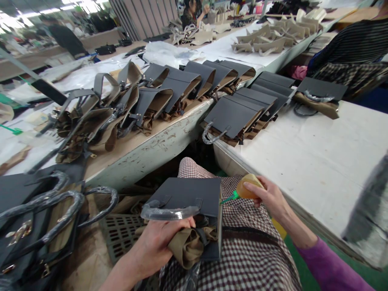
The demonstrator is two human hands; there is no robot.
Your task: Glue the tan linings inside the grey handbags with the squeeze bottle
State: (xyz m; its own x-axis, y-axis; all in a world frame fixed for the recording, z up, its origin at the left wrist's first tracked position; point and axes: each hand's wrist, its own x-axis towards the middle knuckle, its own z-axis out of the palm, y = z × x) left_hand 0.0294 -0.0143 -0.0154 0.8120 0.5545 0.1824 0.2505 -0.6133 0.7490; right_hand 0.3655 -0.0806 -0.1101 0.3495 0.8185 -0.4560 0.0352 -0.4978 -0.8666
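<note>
On my lap, over a checked apron [242, 250], lies a dark grey handbag [188, 192] with its brown lining bunched out. My left hand [156, 240] is closed on the bag beneath its plastic-wrapped handle [171, 212]; some of its fingers are hidden. My right hand [269, 198] grips a squeeze bottle [249, 186] of yellowish liquid. The bottle's green nozzle [229, 197] points left, its thin tip at the bag's right side edge. Whether liquid is coming out is too small to tell.
Several unfinished dark bags [182, 81] line the long table ahead. More bag pieces [239, 111] lie on the white table [327, 161] to the right. Bags with wrapped handles [39, 218] are piled at left near a plastic crate [121, 232]. A co-worker in a striped top [354, 44] sits at right.
</note>
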